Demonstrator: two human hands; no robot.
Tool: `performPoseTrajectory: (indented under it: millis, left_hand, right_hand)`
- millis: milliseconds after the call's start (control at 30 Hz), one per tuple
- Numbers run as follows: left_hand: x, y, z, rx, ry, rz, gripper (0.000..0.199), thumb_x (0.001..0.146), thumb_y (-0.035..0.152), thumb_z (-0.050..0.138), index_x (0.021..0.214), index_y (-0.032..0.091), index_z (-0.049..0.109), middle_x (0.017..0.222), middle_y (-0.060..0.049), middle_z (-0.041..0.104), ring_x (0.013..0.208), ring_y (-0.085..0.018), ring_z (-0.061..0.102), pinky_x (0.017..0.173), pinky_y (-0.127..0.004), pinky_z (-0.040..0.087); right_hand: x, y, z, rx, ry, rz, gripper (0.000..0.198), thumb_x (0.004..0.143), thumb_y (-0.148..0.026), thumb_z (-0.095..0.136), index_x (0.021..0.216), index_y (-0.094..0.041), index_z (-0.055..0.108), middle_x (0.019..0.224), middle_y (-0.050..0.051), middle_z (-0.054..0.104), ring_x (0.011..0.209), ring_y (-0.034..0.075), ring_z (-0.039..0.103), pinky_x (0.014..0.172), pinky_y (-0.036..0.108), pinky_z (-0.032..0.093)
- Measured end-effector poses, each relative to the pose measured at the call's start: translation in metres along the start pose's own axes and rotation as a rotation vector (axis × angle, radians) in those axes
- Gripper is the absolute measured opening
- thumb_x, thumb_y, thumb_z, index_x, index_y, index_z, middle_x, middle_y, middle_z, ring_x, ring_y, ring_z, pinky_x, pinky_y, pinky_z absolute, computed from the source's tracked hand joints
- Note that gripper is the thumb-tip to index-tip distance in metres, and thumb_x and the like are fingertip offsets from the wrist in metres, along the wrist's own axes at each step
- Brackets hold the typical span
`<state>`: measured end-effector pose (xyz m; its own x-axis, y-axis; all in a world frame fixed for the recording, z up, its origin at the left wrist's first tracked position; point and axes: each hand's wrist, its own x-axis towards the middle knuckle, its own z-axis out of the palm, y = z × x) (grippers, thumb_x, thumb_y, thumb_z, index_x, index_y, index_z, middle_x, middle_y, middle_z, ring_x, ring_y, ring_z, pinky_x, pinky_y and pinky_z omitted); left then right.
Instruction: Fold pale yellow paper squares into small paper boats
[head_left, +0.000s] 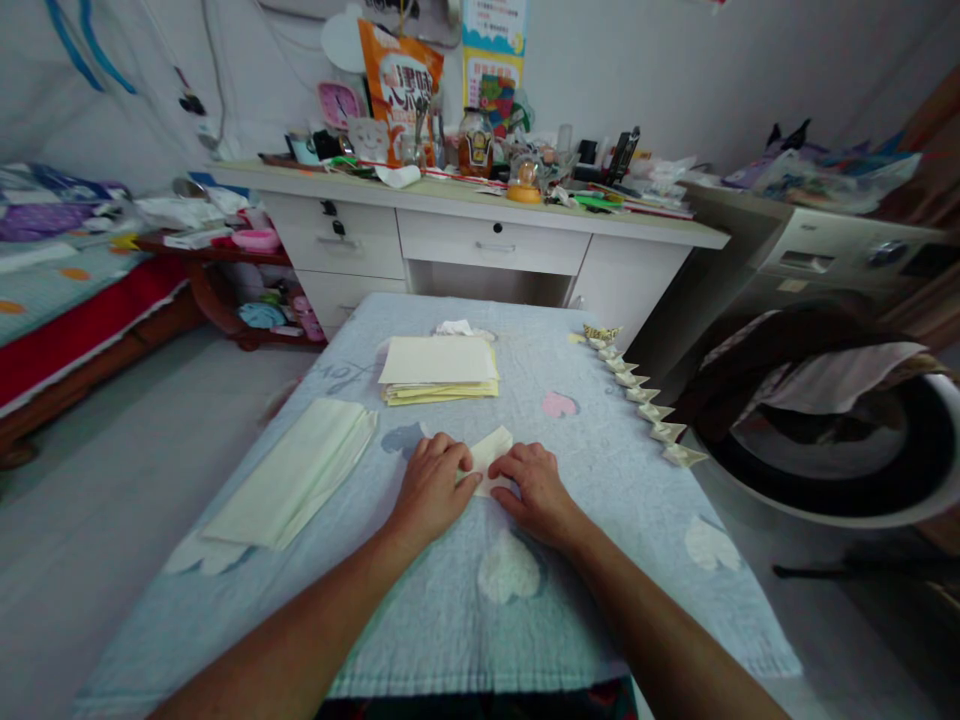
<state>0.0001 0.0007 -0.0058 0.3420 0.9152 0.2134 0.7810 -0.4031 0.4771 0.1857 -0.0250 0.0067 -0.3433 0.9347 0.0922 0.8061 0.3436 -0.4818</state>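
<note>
A small piece of folded cream paper [491,450] lies on the cloth-covered table, its pointed end facing away from me. My left hand [437,478] presses on its left edge, thumb and fingers bent close together. On the right edge rests my right hand [534,487], with its fingers curled onto the paper. Both hands partly cover the sheet. Beyond them sits a stack of cream and yellow paper [439,365]. To the left is a thicker bundle of pale folded sheets [292,475]. Along the right edge runs a row of folded paper shapes [652,410].
The table wears a light blue cloth [420,610] with heart prints. A crumpled white tissue [454,328] lies behind the stack. A white desk [495,235] crowded with jars and packets stands at the back. A washing machine [847,250] with its door open is on the right, a bed [82,290] on the left.
</note>
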Motion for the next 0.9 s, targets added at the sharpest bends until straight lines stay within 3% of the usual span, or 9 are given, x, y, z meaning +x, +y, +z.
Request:
performPoseTrajectory:
  millis: [367, 600, 900]
  left_hand:
    - [0.0, 0.001, -0.001, -0.015, 0.003, 0.017, 0.006, 0.08, 0.025, 0.061, 0.078, 0.021, 0.058, 0.086, -0.003, 0.054, 0.087, -0.022, 0.049, 0.08, -0.035, 0.037]
    - [-0.001, -0.009, -0.015, -0.115, -0.118, 0.096, 0.008, 0.079, 0.025, 0.06, 0.087, 0.022, 0.061, 0.097, -0.003, 0.054, 0.094, -0.021, 0.048, 0.085, -0.035, 0.038]
    - [-0.002, -0.013, -0.017, -0.055, -0.143, 0.041, 0.01, 0.077, 0.028, 0.063, 0.085, 0.023, 0.06, 0.099, -0.001, 0.052, 0.095, -0.022, 0.046, 0.085, -0.036, 0.036]
  right_hand:
    - [0.003, -0.011, 0.007, -0.111, 0.044, 0.077, 0.018, 0.085, -0.037, 0.063, 0.098, -0.026, 0.062, 0.099, 0.004, 0.056, 0.097, 0.024, 0.043, 0.083, 0.036, 0.027]
    - [0.003, -0.014, 0.009, -0.164, 0.032, 0.092, 0.021, 0.084, -0.039, 0.063, 0.099, -0.025, 0.06, 0.099, 0.005, 0.056, 0.097, 0.025, 0.042, 0.082, 0.037, 0.027]
    - [0.005, -0.022, 0.013, -0.214, 0.072, 0.112, 0.026, 0.088, -0.048, 0.054, 0.096, -0.024, 0.059, 0.095, 0.007, 0.055, 0.094, 0.026, 0.043, 0.08, 0.038, 0.028]
